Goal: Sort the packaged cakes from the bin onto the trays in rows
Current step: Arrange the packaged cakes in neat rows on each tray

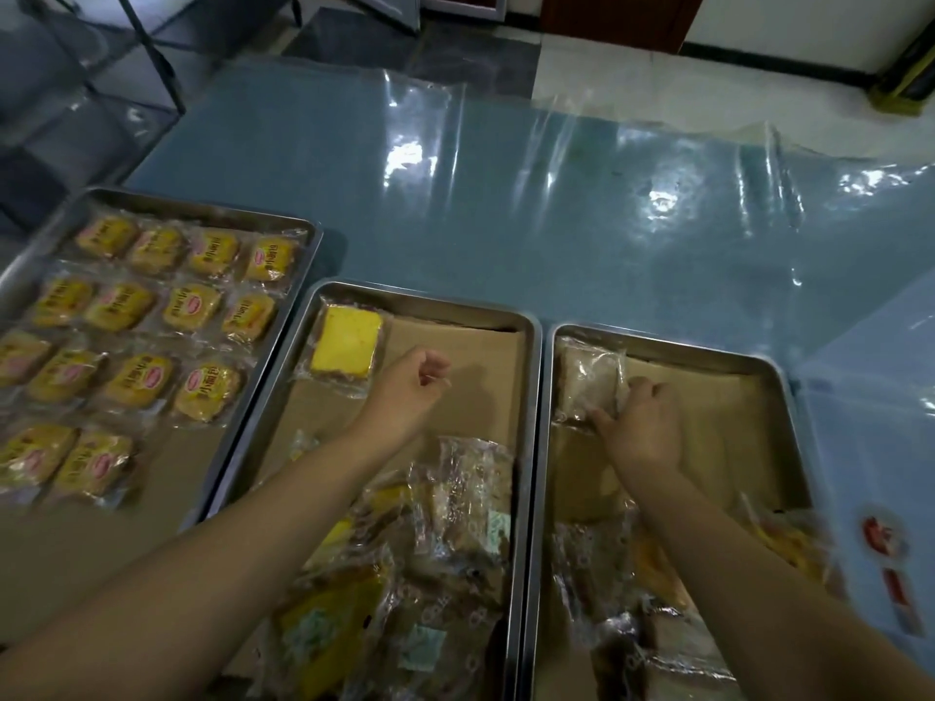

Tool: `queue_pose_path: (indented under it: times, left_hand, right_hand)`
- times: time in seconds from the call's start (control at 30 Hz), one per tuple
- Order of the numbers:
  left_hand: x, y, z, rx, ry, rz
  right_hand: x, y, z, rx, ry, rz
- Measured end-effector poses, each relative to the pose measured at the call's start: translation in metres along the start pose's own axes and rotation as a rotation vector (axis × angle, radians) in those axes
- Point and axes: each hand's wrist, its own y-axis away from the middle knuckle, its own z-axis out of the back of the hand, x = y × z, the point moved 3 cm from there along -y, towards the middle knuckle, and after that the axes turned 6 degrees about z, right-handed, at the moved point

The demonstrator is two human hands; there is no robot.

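Pale packaged cake point(587, 379): a beige-brown piece sealed in clear, crinkled film. It lies flat in the far left corner of the right tray point(657, 345). The right hand point(640, 427) grips it, with fingers bent over its right edge and the thumb at its near edge.

Yellow packaged cake point(346, 346): a bright yellow slab in clear film, lying in the far left corner of the middle tray point(430, 298) on brown paper liner point(455, 341). The left hand point(415, 382) is just beside it over the liner, fingers curled into the palm and holding nothing.

Loose heaps of wrapped cakes point(455, 523) lie at the near ends of both trays. The left tray point(202, 207) carries rows of yellow cakes with red oval labels point(192, 306). All three trays stand on a blue table point(506, 194) under glossy film.
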Motion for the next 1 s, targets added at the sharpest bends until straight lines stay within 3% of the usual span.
queue_pose_path:
  times: [0.1, 0.23, 0.43, 0.57, 0.7, 0.87, 1.0]
  left_hand:
    - [0.005, 0.009, 0.003, 0.123, -0.138, 0.001]
    - [0.016, 0.025, -0.005, 0.304, -0.382, 0.048]
    - [0.015, 0.041, -0.014, 0.324, -0.302, -0.029]
    - [-0.001, 0.043, 0.001, 0.192, -0.102, -0.047]
    - [-0.014, 0.044, 0.014, 0.093, 0.069, -0.025]
    - [-0.024, 0.053, 0.011, 0.147, 0.148, -0.009]
    - [-0.028, 0.063, -0.002, 0.211, 0.295, 0.039]
  right_hand:
    - [0.034, 0.015, 0.007, -0.002, -0.181, 0.174]
    - [0.077, 0.048, 0.003, 0.259, -0.257, 0.508]
    - [0.079, 0.084, -0.003, 0.450, -0.335, 0.472]
    - [0.079, 0.099, 0.004, 0.359, -0.415, 0.378]
    - [0.099, 0.124, 0.022, 0.126, -0.396, 0.422]
    - [0.119, 0.146, 0.028, 0.125, -0.203, 0.353]
    - [0.122, 0.148, 0.029, 0.026, -0.039, 0.291]
